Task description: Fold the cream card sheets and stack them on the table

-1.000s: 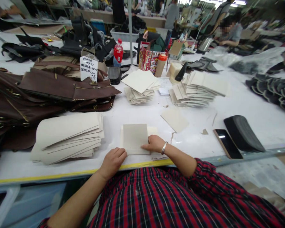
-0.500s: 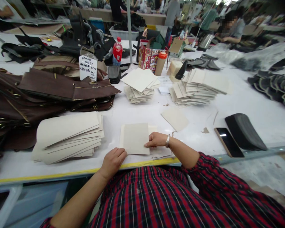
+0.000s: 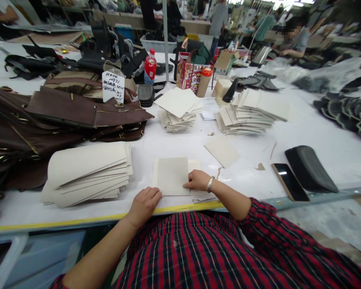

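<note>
A squarish off-white card [image 3: 172, 175] lies flat near the table's front edge, on top of a paler sheet [image 3: 194, 164] that shows past its right side. My left hand [image 3: 145, 204] holds the card's lower left corner, fingers together and curled. At the card's right edge, my right hand [image 3: 198, 180] has its fingers bent, with the index fingertip on the card; the thumb is mostly hidden. Left of my hands is a pile of larger folded off-white sheets [image 3: 87, 168]. A single loose card [image 3: 222, 151] rests beyond my right hand.
Two stacks of cut cards, a left stack [image 3: 179, 106] and a right stack [image 3: 248, 112], stand farther back. Brown leather bags [image 3: 87, 108] crowd the left. A phone [image 3: 290, 182] and a black curved piece [image 3: 311, 168] lie at right. Behind are a red-capped bottle [image 3: 150, 67] and a pole [image 3: 165, 40].
The view has shifted very slightly. Both hands stay at the same card, and the right wrist has moved a little to the left.
</note>
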`<state>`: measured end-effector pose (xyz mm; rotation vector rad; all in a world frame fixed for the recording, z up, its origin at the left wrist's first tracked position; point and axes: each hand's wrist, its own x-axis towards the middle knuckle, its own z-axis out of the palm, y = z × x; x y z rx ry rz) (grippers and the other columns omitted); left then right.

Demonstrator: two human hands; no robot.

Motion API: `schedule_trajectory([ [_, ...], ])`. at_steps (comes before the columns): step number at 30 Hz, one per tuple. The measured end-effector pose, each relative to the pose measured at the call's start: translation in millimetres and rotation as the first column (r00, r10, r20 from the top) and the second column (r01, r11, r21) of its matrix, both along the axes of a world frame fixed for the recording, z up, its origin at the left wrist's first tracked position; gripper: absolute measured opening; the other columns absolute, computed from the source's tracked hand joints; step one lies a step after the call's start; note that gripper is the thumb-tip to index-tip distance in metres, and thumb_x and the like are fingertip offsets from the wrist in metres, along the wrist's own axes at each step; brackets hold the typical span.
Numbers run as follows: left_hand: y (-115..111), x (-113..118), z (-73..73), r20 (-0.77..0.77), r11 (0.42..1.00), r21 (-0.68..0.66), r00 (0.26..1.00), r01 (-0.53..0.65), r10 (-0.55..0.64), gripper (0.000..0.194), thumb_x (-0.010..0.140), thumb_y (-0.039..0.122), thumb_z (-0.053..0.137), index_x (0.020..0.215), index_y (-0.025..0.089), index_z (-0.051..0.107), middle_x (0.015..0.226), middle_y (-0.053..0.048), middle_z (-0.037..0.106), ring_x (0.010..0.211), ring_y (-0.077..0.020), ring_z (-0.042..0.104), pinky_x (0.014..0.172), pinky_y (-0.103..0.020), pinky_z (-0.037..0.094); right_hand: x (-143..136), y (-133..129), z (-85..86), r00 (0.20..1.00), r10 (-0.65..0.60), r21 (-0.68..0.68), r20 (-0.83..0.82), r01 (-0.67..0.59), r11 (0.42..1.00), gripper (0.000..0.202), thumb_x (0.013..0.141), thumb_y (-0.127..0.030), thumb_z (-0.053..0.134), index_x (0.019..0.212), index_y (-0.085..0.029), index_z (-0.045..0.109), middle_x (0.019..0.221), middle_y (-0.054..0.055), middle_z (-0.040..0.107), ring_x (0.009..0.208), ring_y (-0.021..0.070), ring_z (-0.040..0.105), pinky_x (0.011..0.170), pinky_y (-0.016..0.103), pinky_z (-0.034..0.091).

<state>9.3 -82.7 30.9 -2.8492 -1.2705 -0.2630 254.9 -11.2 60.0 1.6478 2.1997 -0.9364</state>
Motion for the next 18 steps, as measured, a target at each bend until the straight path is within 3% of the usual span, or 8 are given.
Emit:
schedule_trajectory([
  [3,-2.5,6.9,6.3,-0.065,0.999,0.015,0.997,0.029,-0.028,0.019,0.084,0.014,0.039,0.094,0.016,0.054,0.084,-0.005,0.054,0.076,-0.0174,0.045,0.071,-0.032,0.038,0.0,-1.6,-1.7,1.0,0.0,0.024,0.026,0.0,1.0,0.032,0.068,-0.046,0.055,0.073,-0.017,0.066,0.071,0.005,0.065,0.066,0.0173,0.057,0.051,0.023,0.034],
  [9,-7.8,43.0,11.6,-0.071,0.971,-0.034,0.969,0.236,-0.238,0.036,0.087,0.017,0.034,0.123,0.018,0.036,0.107,-0.008,0.05,0.091,-0.0196,0.044,0.077,-0.035,0.035,-5.0,-6.8,-1.2,0.999,0.003,0.092,0.048,-0.007,0.996,0.032,0.069,-0.045,0.053,0.074,-0.016,0.065,0.076,0.008,0.065,0.072,0.0201,0.058,0.055,0.024,0.036],
  [13,1.7,57.7,9.6,-0.065,0.972,-0.112,0.974,0.209,-0.217,0.036,0.087,0.029,0.034,0.122,0.017,0.037,0.097,-0.006,0.053,0.083,-0.02,0.045,0.068,-0.035,0.035,-4.6,-7.0,0.5,0.999,0.01,0.153,0.03,-0.015,0.988,0.027,0.069,-0.042,0.055,0.07,-0.016,0.063,0.069,0.007,0.065,0.065,0.0183,0.058,0.053,0.023,0.035],
  [16,13.4,56.3,9.8,-0.005,0.962,-0.17,0.976,0.215,-0.219,0.037,0.085,0.037,0.04,0.118,0.02,0.04,0.094,-0.004,0.053,0.083,-0.0199,0.045,0.068,-0.035,0.037,2.1,1.9,-4.4,0.98,-0.119,0.146,-0.16,0.143,0.979,0.025,0.071,-0.042,0.054,0.07,-0.017,0.057,0.064,0.003,0.063,0.058,0.0142,0.057,0.05,0.021,0.036],
  [18,21.1,50.9,11.8,0.064,0.945,-0.23,0.972,0.234,-0.226,0.033,0.082,0.038,0.044,0.112,0.023,0.044,0.092,-0.002,0.054,0.082,-0.0181,0.046,0.07,-0.032,0.038,5.6,9.5,-9.4,0.916,-0.249,0.029,-0.315,0.272,0.962,0.024,0.074,-0.041,0.05,0.069,-0.018,0.052,0.059,0.0,0.06,0.05,0.0116,0.055,0.047,0.02,0.036],
])
